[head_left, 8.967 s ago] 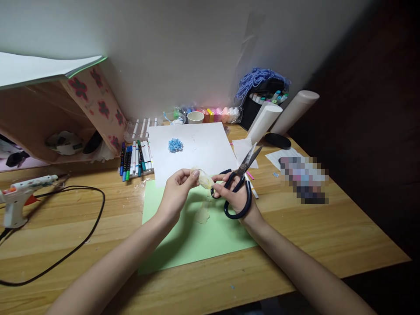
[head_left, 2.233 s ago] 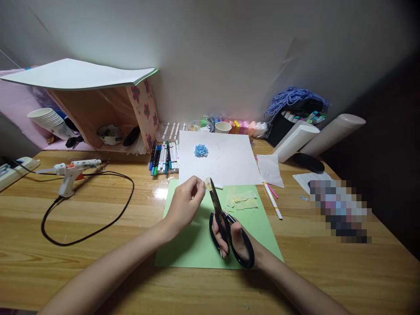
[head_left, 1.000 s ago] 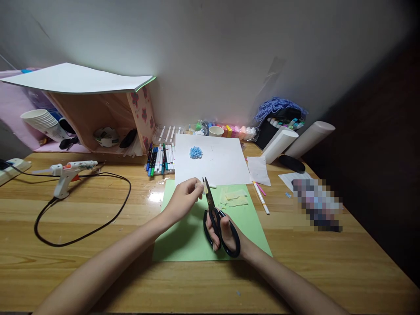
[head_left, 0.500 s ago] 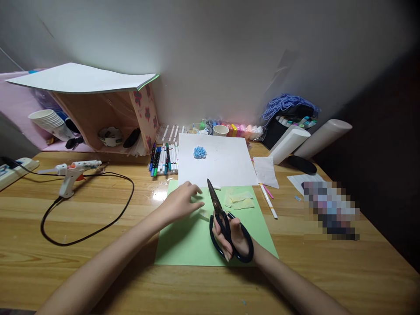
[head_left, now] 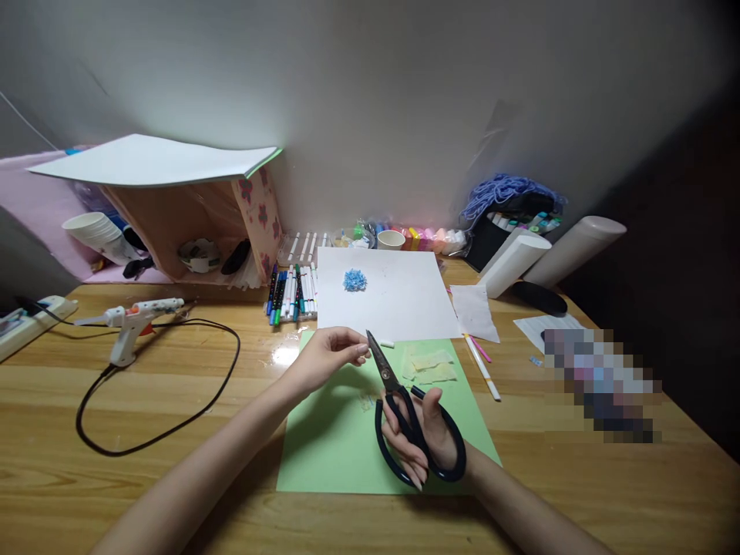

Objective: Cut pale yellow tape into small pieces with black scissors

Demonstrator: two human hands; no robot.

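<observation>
Black-handled scissors [head_left: 385, 375] rest in my right hand [head_left: 438, 432], their closed-looking blades pointing up and left. The fingers of that hand pass through and around the handle loops. Just left of the blade tip, my left hand [head_left: 331, 358] has its thumb and fingertips pinched together; whatever is between them cannot be made out. Both hands are over a green sheet of paper [head_left: 324, 466]. Pale yellow torn pieces [head_left: 432, 367] lie on it to the right of the blades. A small white cap [head_left: 387, 344] is near the scissor tip, and a faint see-through scrap [head_left: 367, 401] lies below my left hand.
Beyond, a white sheet [head_left: 405, 301] bears a blue shredded pile [head_left: 354, 280]. Markers [head_left: 294, 293] stand left of it; a white marker [head_left: 482, 368] lies right. A glue gun [head_left: 130, 331] with a looping cord is at left. White rolls [head_left: 514, 264] lean at back right.
My left hand's fingers have gone from spread to pinched, close to the blade tip. The scissors have shifted slightly right and down in view. The whole scene sits a little lower.
</observation>
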